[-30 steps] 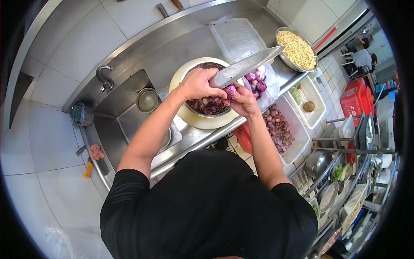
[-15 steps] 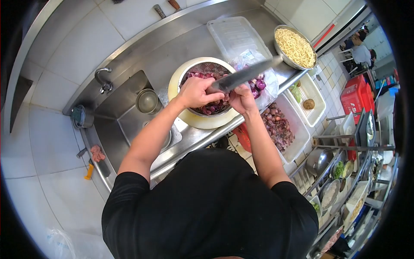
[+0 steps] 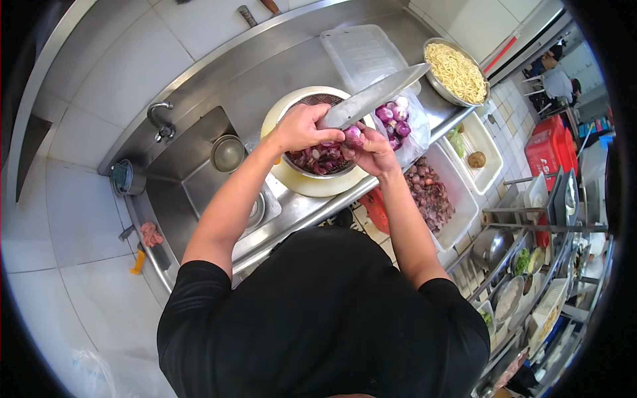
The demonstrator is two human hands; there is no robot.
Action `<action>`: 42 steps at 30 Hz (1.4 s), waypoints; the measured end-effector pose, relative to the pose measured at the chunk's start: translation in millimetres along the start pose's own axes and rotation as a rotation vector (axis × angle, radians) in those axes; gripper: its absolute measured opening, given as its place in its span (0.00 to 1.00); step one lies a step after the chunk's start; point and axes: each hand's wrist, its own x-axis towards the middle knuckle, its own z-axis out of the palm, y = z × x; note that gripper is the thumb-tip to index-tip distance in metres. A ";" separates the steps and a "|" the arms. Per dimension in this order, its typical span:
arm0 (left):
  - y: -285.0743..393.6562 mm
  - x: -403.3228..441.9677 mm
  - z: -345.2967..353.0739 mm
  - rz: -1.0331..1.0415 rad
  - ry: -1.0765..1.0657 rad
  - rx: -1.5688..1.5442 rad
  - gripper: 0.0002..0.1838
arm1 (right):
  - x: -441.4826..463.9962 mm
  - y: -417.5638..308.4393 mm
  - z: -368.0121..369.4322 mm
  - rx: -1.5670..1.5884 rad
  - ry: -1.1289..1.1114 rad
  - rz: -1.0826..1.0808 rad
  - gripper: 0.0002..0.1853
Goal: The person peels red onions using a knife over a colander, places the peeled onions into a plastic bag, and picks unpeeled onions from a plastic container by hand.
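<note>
My left hand [image 3: 298, 129] is closed around a large knife [image 3: 378, 96], whose wide blade points up and to the right. In my right hand [image 3: 375, 156] is a purple-red onion [image 3: 354, 136], held close against the blade near its handle end. Below both hands sits a perforated metal colander [image 3: 310, 99] holding onion peels and pieces [image 3: 318, 159]. It rests on a round cream-coloured board or basin [image 3: 292, 180]. Just right of my hands, a clear plastic bag [image 3: 417, 129] contains several peeled purple onions [image 3: 396, 126].
A bowl of noodles [image 3: 456, 69] and a clear plastic lid [image 3: 361, 53] lie at the back right. Left is a sink [image 3: 179, 192] with a metal bowl [image 3: 228, 154]. Under the counter edge, a white bin [image 3: 458, 192] holds unpeeled onions and skins. A loaded rack [image 3: 531, 227] stands right.
The knife blade has turned, so its broad face shows brighter. The onion in my right hand has come into view. Both hands remain above the colander.
</note>
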 end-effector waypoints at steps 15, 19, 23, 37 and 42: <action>-17.5 -5.7 8.1 0.018 0.059 0.051 0.20 | 4.7 7.8 -3.5 0.054 0.171 -0.004 0.32; -14.0 -15.8 17.9 0.011 0.059 0.035 0.23 | 12.5 18.2 -11.5 0.058 0.298 -0.002 0.21; -30.6 -27.2 32.2 -0.002 0.062 -0.030 0.23 | 14.4 15.5 -2.4 0.090 0.447 -0.029 0.19; -28.3 -3.2 13.2 -0.472 0.328 0.323 0.35 | 9.2 4.9 -9.9 0.188 0.299 -0.011 0.21; -24.9 -3.8 10.4 -0.425 0.300 0.298 0.39 | 5.3 1.3 -7.0 0.148 0.350 0.032 0.19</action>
